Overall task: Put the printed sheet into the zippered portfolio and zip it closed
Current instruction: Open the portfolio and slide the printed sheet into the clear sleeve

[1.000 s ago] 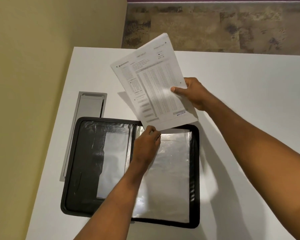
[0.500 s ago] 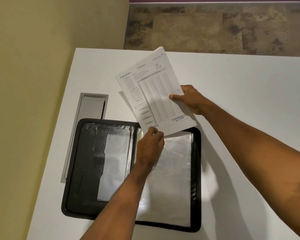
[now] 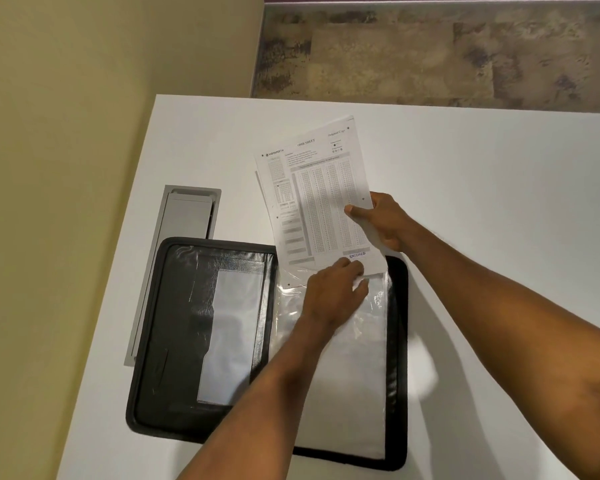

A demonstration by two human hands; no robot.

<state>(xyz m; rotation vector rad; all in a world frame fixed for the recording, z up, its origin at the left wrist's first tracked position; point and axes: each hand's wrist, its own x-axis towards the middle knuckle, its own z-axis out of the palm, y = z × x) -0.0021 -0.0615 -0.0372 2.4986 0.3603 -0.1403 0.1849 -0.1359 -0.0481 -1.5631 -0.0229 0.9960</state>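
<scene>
A black zippered portfolio lies open flat on the white table, with clear plastic sleeves on its right half. The printed sheet, an OMR form stamped "ENTERED", is tilted over the portfolio's top right edge. My right hand grips the sheet's right edge, thumb on the print. My left hand rests at the top of the clear sleeve and pinches its opening, where the sheet's bottom edge meets it. The sheet's lower left corner shows through the plastic.
A grey rectangular cable hatch is set into the white table just behind the portfolio's left half. A yellow-green wall runs along the table's left side. Patterned floor lies beyond the far edge.
The sheet has come down and toward me, from raised above the table to meeting the sleeve's mouth. My left hand has shifted right along the sleeve's top edge.
</scene>
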